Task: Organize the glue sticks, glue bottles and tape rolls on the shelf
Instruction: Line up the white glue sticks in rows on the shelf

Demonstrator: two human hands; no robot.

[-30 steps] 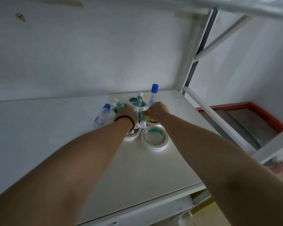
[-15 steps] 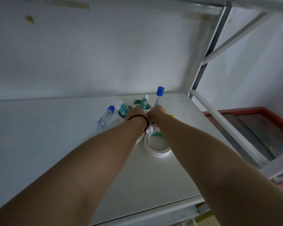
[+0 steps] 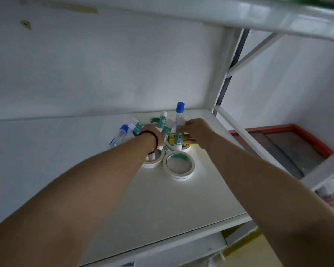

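- Now, at the back right of the white shelf (image 3: 181,199), my right hand (image 3: 196,132) has drawn apart from my left hand (image 3: 152,136); a second ago the two were pressed together over the pile.
- A glue bottle (image 3: 178,120) with a blue cap now stands clear and upright in the cluster, its lower end inside a tape roll (image 3: 178,149), and more of the yellow label beneath it shows than before.
- I judge from this that sorting has only begun: nothing yet sits in a row of its own.
- My right hand's fingers curl round the middle of that upright bottle, pinching it near its label.
- My left hand, a dark beaded bracelet (image 3: 155,138) at the wrist, is turned away from the camera; its fingers are hidden among the teal glue sticks (image 3: 163,120), so I cannot tell whether it grips one or merely rests there.
- A second blue-capped glue bottle (image 3: 119,135) lies on its side just left of the heap, apart from both hands.
- Two more tape rolls lie flat: one (image 3: 178,165) in the open nearest me, another (image 3: 153,160) partly under my left wrist, the two nearly touching.
- Glue sticks, bottles and rolls all remain heaped in one knot near the shelf's rear upright (image 3: 223,70).
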